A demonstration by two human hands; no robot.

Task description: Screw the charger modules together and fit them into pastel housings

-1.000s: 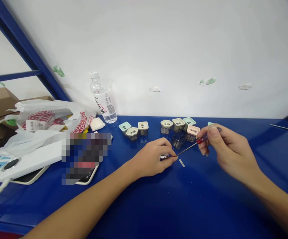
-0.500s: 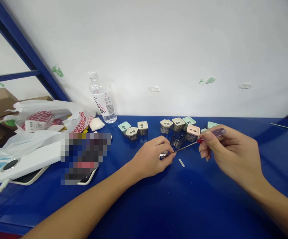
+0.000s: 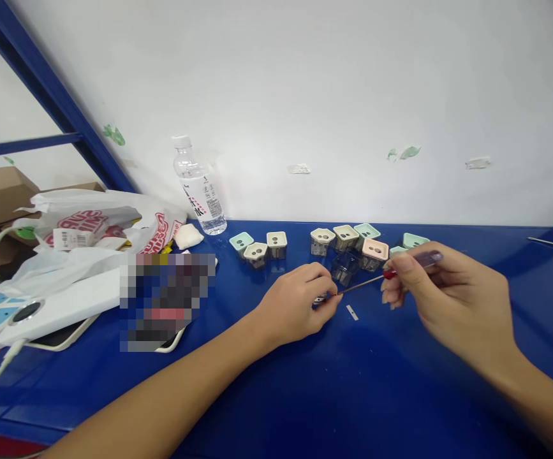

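Note:
My left hand [image 3: 295, 303] is closed, pinching a small pencil sharpener insert [image 3: 320, 299] that shows a bit of shiny metal; the fingers hide most of it. In my right hand [image 3: 462, 296] is a thin screwdriver [image 3: 363, 284] with a purple and red handle. Its shaft slants down to the left, and the tip meets the insert at my left fingertips. A small flat sharpener blade [image 3: 352, 312] with a hole lies on the table just right of my left hand. Behind the fingers sits a dark see-through sharpener container [image 3: 344, 268] without a lid.
Several box-shaped pencil sharpeners with cream, green and pink [image 3: 375, 249] tops stand along the wall side of the blue table [image 3: 305, 395]. Leftward are a water bottle [image 3: 202, 188], a plastic bag [image 3: 99, 217], a white power bank [image 3: 66, 306] with a cable, and a blurred-out phone.
The view has shifted slightly, moving everything a little to the right in the picture. Both hands keep their grips, and the screwdriver tip stays at the insert.

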